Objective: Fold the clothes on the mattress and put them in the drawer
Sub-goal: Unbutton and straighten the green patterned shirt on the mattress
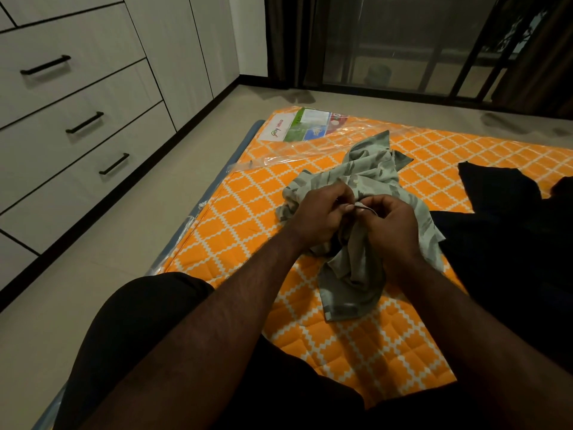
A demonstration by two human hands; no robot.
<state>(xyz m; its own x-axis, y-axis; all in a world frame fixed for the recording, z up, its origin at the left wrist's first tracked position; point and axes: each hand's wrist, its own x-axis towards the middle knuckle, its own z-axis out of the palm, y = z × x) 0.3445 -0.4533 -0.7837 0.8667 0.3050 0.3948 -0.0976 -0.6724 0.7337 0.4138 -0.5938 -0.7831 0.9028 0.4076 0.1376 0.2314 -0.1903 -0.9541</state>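
Note:
A crumpled pale green patterned garment [369, 175] lies on the orange-and-white mattress [248, 218]. My left hand [319, 212] and my right hand [390, 225] meet above its middle, both pinching a bunched part of the cloth near a small white tag. The lower end of the garment hangs down between my wrists onto the mattress. Dark clothing [502, 231] is spread on the right side of the mattress. The white drawers [77, 125] with black handles stand along the left wall, all closed.
Clear plastic wrap and a printed label [304, 125] cover the mattress's far corner. Beige floor runs between the mattress and the drawers. A dark glass door with curtains [403, 41] is at the back. My knee in dark shorts [139, 321] rests at the mattress's near edge.

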